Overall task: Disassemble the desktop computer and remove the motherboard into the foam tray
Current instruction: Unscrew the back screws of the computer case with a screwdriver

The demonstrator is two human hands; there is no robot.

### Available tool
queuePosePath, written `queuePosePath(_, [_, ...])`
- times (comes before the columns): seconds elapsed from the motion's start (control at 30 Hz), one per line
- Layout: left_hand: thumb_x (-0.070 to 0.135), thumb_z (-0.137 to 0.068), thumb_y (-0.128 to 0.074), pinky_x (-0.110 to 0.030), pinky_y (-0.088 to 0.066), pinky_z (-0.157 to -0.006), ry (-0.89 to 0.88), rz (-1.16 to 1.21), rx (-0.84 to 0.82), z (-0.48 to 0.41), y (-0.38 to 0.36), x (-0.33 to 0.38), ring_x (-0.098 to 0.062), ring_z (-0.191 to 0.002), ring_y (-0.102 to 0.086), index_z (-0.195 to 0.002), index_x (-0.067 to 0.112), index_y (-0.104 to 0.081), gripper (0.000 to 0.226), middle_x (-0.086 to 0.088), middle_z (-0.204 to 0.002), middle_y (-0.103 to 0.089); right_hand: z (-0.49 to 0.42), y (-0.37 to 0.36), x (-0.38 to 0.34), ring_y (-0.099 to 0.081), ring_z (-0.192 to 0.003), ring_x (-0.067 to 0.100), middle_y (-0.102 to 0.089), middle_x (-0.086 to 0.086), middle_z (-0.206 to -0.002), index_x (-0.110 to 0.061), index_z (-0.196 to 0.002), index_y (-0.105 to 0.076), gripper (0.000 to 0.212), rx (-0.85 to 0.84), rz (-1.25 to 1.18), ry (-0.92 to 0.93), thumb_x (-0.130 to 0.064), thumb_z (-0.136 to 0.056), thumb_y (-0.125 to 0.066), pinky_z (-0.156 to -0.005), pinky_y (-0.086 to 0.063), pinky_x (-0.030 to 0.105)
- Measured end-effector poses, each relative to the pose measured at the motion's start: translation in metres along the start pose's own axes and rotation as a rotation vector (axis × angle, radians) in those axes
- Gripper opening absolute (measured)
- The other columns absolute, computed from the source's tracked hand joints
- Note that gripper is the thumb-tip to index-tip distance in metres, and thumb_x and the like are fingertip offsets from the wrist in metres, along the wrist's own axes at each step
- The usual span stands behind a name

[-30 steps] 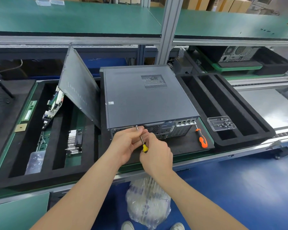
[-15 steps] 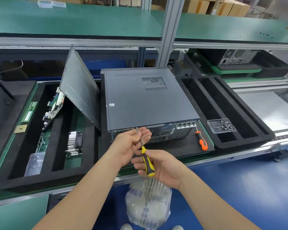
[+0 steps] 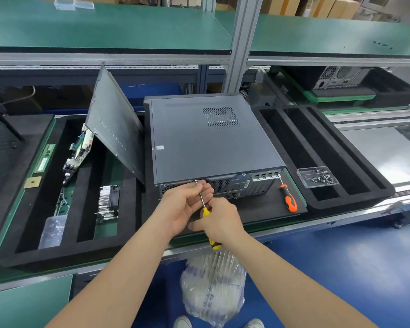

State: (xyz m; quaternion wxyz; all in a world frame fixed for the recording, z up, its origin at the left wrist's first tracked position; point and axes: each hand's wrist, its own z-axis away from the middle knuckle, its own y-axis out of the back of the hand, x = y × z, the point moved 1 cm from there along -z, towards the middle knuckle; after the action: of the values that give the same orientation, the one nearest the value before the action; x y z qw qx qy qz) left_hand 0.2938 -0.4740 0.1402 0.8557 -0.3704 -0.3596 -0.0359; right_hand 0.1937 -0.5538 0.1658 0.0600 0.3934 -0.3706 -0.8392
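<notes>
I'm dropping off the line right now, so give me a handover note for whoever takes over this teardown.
Left hand: open, cupped beside the yellow screwdriver shaft near its tip.
Right hand: grips the yellow screwdriver's handle.
The tip sits at a screw on the rear edge of the computer, whose cover is on.
An orange screwdriver lies on the mat right of the computer. A screw box sits in the right foam tray.
Done: nothing visibly off this computer.
Left: rear screws, cover, motherboard into the foam tray.
</notes>
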Motion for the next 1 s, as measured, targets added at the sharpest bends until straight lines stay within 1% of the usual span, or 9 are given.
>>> queuePosePath(0.07, [-0.004,-0.095,-0.065,-0.028,-0.062,-0.079,-0.024,-0.012,0.032,0.0,-0.001,-0.002,-0.031,-0.104,-0.075,-0.115,-0.007,-0.071,0.021,-0.022,-0.111,-0.075,0.0,-0.005,-0.002,-0.066,-0.077,0.02,-0.069,-0.001,-0.084,-0.018,-0.082,-0.063,0.033,0.0,-0.016,-0.022,-0.034,-0.066,-0.086,-0.069,-0.056,0.036])
queuePosePath(0.13, [-0.006,-0.094,-0.065,-0.027,-0.062,-0.076,-0.03,0.004,0.062,-0.001,-0.003,-0.003,-0.031,-0.101,-0.076,-0.112,-0.008,-0.071,0.019,-0.023,-0.109,-0.076,0.001,-0.008,-0.001,-0.055,-0.065,0.017,-0.06,-0.003,-0.069,-0.017,-0.073,-0.058,0.026,-0.045,-0.14,-0.025,-0.028,-0.071,-0.083,-0.06,-0.047,0.033])
queuePosePath(0.23, [-0.01,-0.095,-0.061,-0.026,-0.062,-0.072,-0.014,0.039,0.073,-0.003,-0.005,-0.002,-0.031,-0.096,-0.077,-0.111,-0.012,-0.07,0.018,-0.024,-0.104,-0.076,0.005,-0.004,0.01,-0.042,-0.055,0.017,-0.046,0.002,-0.064,-0.015,-0.08,-0.057,0.018,-0.323,-0.664,-0.103,-0.022,-0.085,-0.072,-0.053,-0.037,0.032])
queuePosePath(0.33, [-0.01,-0.097,-0.058,-0.026,-0.062,-0.074,0.004,0.066,0.048,-0.002,-0.006,0.0,-0.029,-0.097,-0.077,-0.115,-0.012,-0.067,0.02,-0.022,-0.106,-0.076,0.016,0.002,0.024,-0.05,-0.059,0.019,-0.054,0.007,-0.073,-0.011,-0.089,-0.065,0.032,-0.675,-1.128,-0.237,-0.04,-0.097,-0.055,-0.053,-0.04,0.029])
queuePosePath(0.43, [-0.005,-0.1,-0.056,-0.025,-0.062,-0.074,0.039,0.084,0.019,-0.001,-0.007,0.001,-0.025,-0.098,-0.077,-0.118,-0.008,-0.067,0.022,-0.018,-0.111,-0.076,0.024,0.001,0.031,-0.05,-0.056,0.014,-0.057,0.008,-0.077,-0.007,-0.102,-0.072,0.036,-0.712,-1.322,-0.236,-0.037,-0.098,-0.053,-0.045,-0.037,0.023])
queuePosePath(0.53, [0.0,-0.101,-0.055,-0.028,-0.063,-0.074,0.082,0.125,-0.003,0.001,-0.007,0.002,-0.025,-0.099,-0.077,-0.119,-0.006,-0.067,0.023,-0.019,-0.114,-0.075,0.027,0.001,0.024,-0.057,-0.056,0.013,-0.066,0.012,-0.08,-0.004,-0.111,-0.064,0.028,-0.57,-1.201,-0.106,-0.03,-0.104,-0.056,-0.047,-0.045,0.022])
queuePosePath(0.63, [0.004,-0.099,-0.056,-0.031,-0.063,-0.072,0.08,0.213,0.012,0.002,-0.006,0.003,-0.032,-0.1,-0.076,-0.115,-0.011,-0.067,0.025,-0.025,-0.112,-0.074,0.026,0.001,0.016,-0.066,-0.058,0.019,-0.071,0.017,-0.082,-0.001,-0.107,-0.063,0.025,-0.393,-0.953,-0.012,-0.025,-0.099,-0.068,-0.052,-0.055,0.028])
queuePosePath(0.8, [0.004,-0.101,-0.055,-0.032,-0.064,-0.072,0.059,0.208,0.066,0.001,-0.008,-0.001,-0.032,-0.098,-0.077,-0.115,-0.01,-0.066,0.022,-0.024,-0.109,-0.075,0.021,-0.001,0.015,-0.06,-0.048,0.022,-0.073,0.013,-0.07,-0.008,-0.092,-0.057,0.024,-0.056,-0.673,-0.057,-0.017,-0.089,-0.079,-0.045,-0.048,0.028])
queuePosePath(1.0, [0.012,-0.101,-0.062,-0.031,-0.063,-0.071,0.053,0.232,0.091,0.0,-0.008,-0.006,-0.029,-0.101,-0.076,-0.117,-0.004,-0.069,0.023,-0.02,-0.111,-0.076,0.019,-0.007,0.017,-0.063,-0.046,0.016,-0.074,0.007,-0.069,-0.009,-0.093,-0.061,0.024,0.055,-0.547,-0.06,-0.022,-0.086,-0.079,-0.043,-0.049,0.025])
